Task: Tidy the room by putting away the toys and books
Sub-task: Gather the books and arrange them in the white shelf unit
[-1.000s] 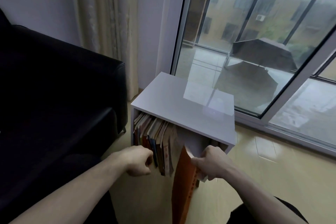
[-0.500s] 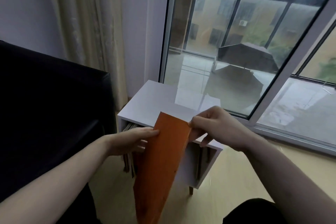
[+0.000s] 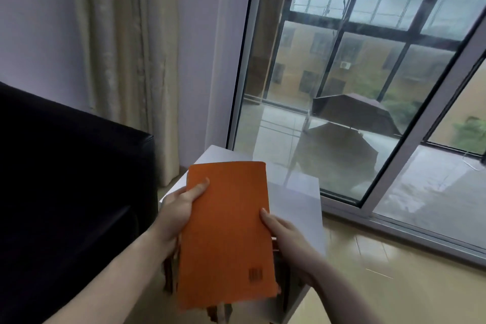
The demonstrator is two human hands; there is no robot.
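Since the earlier frame, the orange book (image 3: 228, 231) has been lifted flat above the white shelf unit (image 3: 294, 205). It is gripped at nine o'clock by the left hand (image 3: 178, 213) and at three o'clock by the right hand (image 3: 286, 234). It should be turned upright, then slid beside the shelved books (image 3: 171, 273).

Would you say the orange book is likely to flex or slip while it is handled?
The orange book looks thin with a soft cover, so it probably bends a little. It seems light: the left hand and right hand hold only its edges. Its smooth cover might slide.
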